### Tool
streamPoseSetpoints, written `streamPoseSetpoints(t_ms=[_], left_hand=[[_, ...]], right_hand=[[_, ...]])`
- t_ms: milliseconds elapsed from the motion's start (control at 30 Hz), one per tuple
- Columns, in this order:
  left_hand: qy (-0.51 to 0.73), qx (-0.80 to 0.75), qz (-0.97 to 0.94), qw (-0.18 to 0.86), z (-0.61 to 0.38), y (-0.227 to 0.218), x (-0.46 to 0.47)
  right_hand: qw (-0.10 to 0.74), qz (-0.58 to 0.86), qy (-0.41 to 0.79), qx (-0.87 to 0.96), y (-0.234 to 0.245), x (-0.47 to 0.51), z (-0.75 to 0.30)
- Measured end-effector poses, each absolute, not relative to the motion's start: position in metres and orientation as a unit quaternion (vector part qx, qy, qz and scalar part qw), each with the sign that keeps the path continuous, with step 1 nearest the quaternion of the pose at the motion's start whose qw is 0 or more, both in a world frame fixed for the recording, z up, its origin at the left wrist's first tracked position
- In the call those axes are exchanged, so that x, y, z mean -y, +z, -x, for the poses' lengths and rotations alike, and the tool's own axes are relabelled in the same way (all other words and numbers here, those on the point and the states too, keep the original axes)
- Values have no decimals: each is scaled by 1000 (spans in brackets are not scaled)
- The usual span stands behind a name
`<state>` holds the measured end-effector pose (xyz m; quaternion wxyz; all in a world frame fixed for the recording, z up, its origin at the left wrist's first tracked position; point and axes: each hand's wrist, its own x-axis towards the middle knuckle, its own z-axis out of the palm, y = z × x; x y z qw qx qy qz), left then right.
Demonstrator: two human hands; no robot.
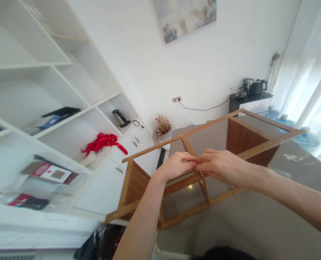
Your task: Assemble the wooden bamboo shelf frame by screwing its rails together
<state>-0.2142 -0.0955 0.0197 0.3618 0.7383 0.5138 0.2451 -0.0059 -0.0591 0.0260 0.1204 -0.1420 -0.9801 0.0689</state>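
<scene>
A wooden frame (155,146) with brown side panels lies on a grey table (257,216). My left hand (176,165) and my right hand (222,166) meet over its middle crossbar (186,144). The fingers of both are curled and pinched together where the fingertips touch. What they pinch is too small to make out. Both forearms reach in from the lower edge of the view.
White wall shelves (54,119) on the left hold a kettle (119,117), a red ribbon (103,141), boxes and a blue folder. A black side table (249,99) with kettles stands by the curtains. A basket of dried stalks (163,126) sits behind the frame.
</scene>
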Motion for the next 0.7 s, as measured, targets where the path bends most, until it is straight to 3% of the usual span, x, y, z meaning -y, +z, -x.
streamPoseSetpoints(t_ms=[167,367,500,700], left_hand=[[308,-545,-714,313,199,24,97],[371,-617,-672,171,190,27,140],[315,-645,-686,116,173,14,168],[295,-648,-700,46,150,-1,170]], right_hand=[[96,144,1,985,33,64,9],[21,238,48,970,47,73,20],[7,237,141,961,48,66,30],[-30,246,390,887,36,49,30]])
